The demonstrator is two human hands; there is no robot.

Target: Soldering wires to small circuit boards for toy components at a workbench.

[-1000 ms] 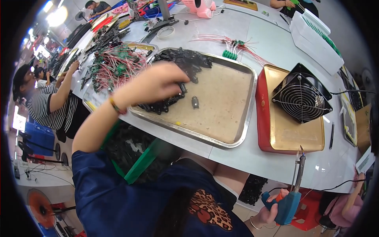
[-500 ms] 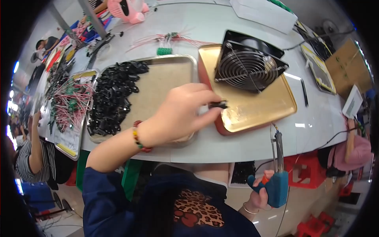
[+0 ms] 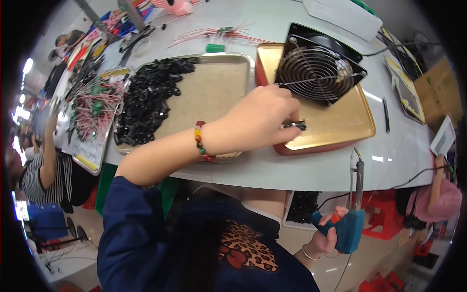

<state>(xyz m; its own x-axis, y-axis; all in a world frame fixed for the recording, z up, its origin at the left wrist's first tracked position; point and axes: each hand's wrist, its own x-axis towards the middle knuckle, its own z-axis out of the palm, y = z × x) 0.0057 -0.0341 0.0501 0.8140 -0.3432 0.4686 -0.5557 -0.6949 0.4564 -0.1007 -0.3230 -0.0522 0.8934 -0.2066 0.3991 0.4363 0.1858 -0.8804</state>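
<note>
My left hand (image 3: 260,119), wearing a beaded bracelet, reaches over the near left part of a gold metal tray (image 3: 340,138). Its thumb and fingers pinch a small black part (image 3: 297,125). Low on the right, in front of the table edge, my right hand (image 3: 323,241) grips a blue soldering gun (image 3: 349,231) with an orange trigger. The gun's metal tip points up beside the table. Left of the gold tray, a larger silver-rimmed tray (image 3: 219,73) carries a heap of small black plastic parts (image 3: 148,102) on its left side.
A black fan (image 3: 316,73) with a wire guard stands on the gold tray. Red-wired green parts (image 3: 224,33) lie behind the trays; more (image 3: 97,100) fill a tray at left. A black pen (image 3: 386,115) lies at right. People sit on both sides; a red stool (image 3: 382,211) stands below.
My left hand has moved right, farther over the gold tray, with the black part in its fingers. The whole view has shifted a little. My right hand still grips the soldering gun.
</note>
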